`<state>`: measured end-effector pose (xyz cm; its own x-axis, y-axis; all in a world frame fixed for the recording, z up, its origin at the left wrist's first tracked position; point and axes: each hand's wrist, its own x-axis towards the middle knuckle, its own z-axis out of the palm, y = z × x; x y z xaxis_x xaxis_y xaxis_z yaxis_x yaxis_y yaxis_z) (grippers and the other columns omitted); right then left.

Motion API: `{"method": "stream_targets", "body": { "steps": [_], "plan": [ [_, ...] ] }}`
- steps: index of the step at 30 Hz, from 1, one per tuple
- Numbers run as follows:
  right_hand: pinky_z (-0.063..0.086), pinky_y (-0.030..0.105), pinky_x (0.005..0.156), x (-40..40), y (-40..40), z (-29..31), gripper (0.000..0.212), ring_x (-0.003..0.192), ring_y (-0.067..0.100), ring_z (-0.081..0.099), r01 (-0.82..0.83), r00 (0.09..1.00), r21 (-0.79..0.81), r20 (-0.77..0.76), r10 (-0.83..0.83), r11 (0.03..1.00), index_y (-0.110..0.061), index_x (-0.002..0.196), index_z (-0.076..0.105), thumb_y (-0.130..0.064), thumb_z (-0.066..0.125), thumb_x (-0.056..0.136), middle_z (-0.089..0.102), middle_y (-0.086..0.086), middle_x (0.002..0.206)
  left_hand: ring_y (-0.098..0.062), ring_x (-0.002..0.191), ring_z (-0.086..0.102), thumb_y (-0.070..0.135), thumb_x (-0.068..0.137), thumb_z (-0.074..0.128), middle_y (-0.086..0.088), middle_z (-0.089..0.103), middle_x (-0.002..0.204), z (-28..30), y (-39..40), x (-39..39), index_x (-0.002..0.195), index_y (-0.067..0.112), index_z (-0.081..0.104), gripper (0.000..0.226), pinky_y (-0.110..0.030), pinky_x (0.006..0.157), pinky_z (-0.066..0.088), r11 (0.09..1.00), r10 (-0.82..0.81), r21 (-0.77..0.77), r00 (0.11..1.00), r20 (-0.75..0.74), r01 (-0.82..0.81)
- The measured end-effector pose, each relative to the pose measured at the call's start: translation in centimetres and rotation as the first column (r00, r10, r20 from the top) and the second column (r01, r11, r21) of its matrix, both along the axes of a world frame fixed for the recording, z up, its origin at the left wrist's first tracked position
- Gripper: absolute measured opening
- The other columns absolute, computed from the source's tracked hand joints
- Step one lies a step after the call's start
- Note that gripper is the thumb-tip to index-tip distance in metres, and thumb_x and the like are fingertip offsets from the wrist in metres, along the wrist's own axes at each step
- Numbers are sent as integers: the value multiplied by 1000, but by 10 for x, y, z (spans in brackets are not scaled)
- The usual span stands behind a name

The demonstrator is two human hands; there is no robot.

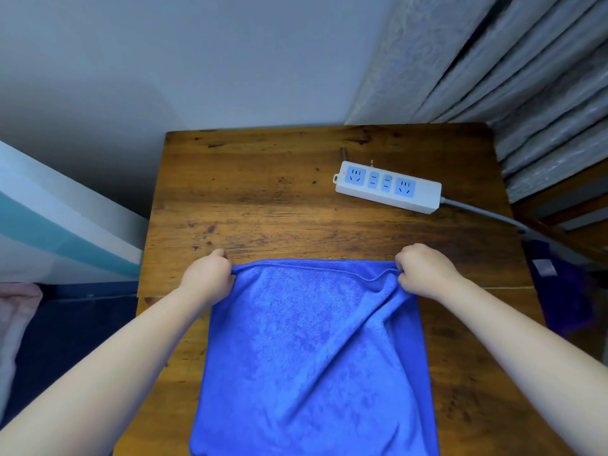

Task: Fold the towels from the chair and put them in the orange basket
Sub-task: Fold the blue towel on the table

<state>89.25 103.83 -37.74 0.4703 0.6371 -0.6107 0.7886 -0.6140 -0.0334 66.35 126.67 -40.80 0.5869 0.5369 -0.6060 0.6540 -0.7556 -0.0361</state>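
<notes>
A blue towel (309,350) is lying spread on the near half of a wooden table (263,192), its far edge running across the middle of the tabletop and its near end reaching past the bottom of the view. The left hand (209,274) is pinching the towel's far left corner, fingers curled closed over the hem, and the right hand (422,269) is gripping the far right corner the same way, closed tight on the cloth. Both forearms are stretching in from the near corners of the view, well apart from each other, with the towel lying between them. The cloth is wrinkling in diagonal folds that are running from the right hand toward the near middle of the towel, while the left part is lying smoother. A second layer of the same blue is showing along the right edge, under the top layer. Far and to the right on the table, a white power strip (388,187) is resting at a slant, a small red light glowing at its left end and its grey cable (487,213) trailing off the right edge. A purple cloth (559,291) is hanging just beside the table's right side. Grey curtains (526,77) are hanging at the far right, and a plain wall (164,60) is standing behind the table.
</notes>
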Motion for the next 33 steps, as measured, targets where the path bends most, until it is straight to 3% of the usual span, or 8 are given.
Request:
{"method": "stream_targets", "body": {
  "steps": [6, 10, 17, 23, 25, 27, 33],
  "plan": [
    [39, 29, 66, 1, -6, -2, 19, 96, 23, 52, 1, 1000, 13, 23, -1, 1000, -8, 90, 62, -6, 44, 84, 50, 3, 89, -30, 88, 56, 15, 92, 42, -14, 49, 117, 3, -6, -2, 98, -1, 65, 29, -33, 77, 47, 999, -43, 20, 999, 24, 42],
    [46, 32, 78, 1, -13, -1, 23, 103, 25, 54, 46, 998, 147, 40, -52, 988, -7, 97, 65, -5, 44, 87, 60, 7, 104, -31, 102, 55, 12, 89, 43, -14, 50, 121, -6, -14, -12, 98, -6, 65, 30, -32, 82, 49, 1000, 1, -18, 990, 143, 2],
    [38, 26, 68, -1, -26, 1, 21, 98, 24, 55, 48, 997, 186, 49, -59, 981, -8, 98, 64, -10, 45, 90, 62, 7, 104, -27, 105, 51, 18, 91, 44, -9, 55, 111, 5, -14, -19, 97, 1, 68, 30, -33, 83, 46, 998, -58, 9, 979, 198, 57],
    [39, 28, 66, -9, -24, 6, 18, 94, 24, 56, 74, 994, 208, 68, -90, 975, -8, 94, 61, -10, 43, 90, 57, 6, 93, -29, 89, 57, 10, 85, 54, -9, 51, 90, 25, -8, -24, 77, -3, 68, 21, -32, 76, 44, 984, 161, -129, 926, 341, -124],
    [43, 31, 69, -10, -26, 12, 16, 95, 25, 55, 114, 990, 237, 48, -129, 965, -8, 91, 59, -9, 44, 90, 54, 6, 91, -25, 79, 52, 6, 80, 57, -7, 50, 77, 36, -7, -28, 59, 4, 58, 21, -32, 68, 41, 974, 220, -142, 893, 393, -177],
    [44, 32, 76, -9, -29, 24, 16, 97, 25, 55, 150, 987, 258, 15, -160, 954, -6, 95, 61, -9, 46, 91, 58, 8, 97, -22, 71, 45, 3, 76, 59, -2, 43, 62, 50, -7, -33, 47, 13, 40, 36, -27, 56, 33, 968, 248, -146, 871, 424, -204],
    [30, 20, 72, -11, -36, 81, 15, 88, 23, 57, 70, 998, 443, -29, -64, 894, -1, 94, 68, -7, 56, 87, 59, 6, 84, -22, 61, 36, -3, 73, 58, 2, 33, 53, 99, -7, -44, 46, 16, 26, 46, -22, 48, 23, 981, 192, -95, 856, 480, -167]
  ]
}}
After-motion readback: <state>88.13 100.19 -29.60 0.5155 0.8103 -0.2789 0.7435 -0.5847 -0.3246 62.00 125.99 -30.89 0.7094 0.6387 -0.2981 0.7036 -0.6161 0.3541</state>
